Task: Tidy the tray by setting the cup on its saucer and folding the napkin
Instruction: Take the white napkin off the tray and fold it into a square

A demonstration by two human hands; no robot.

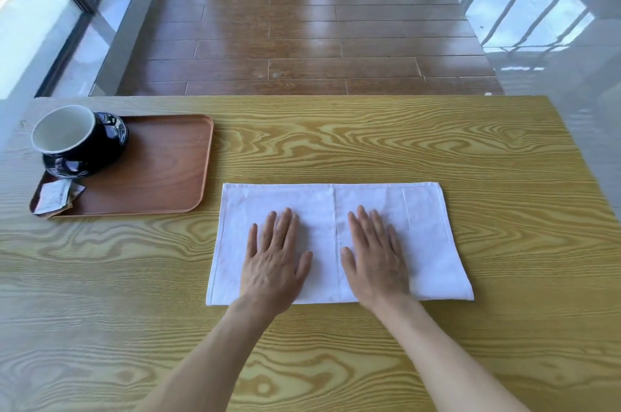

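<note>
A white napkin (416,230) lies flat on the wooden table as a wide rectangle with a crease down its middle. My left hand (274,260) presses palm-down on its left half, fingers spread. My right hand (374,260) lies palm-down just right of the crease. Neither hand grips anything. At the far left a dark blue cup (67,136) with a white inside stands on its dark saucer (116,139), in the back left corner of a brown tray (161,169).
Crumpled paper wrappers (55,198) lie in the tray's front left corner. The wooden table (369,142) ends at its far edge just behind the tray. Beyond it are a wood floor and glass walls on both sides.
</note>
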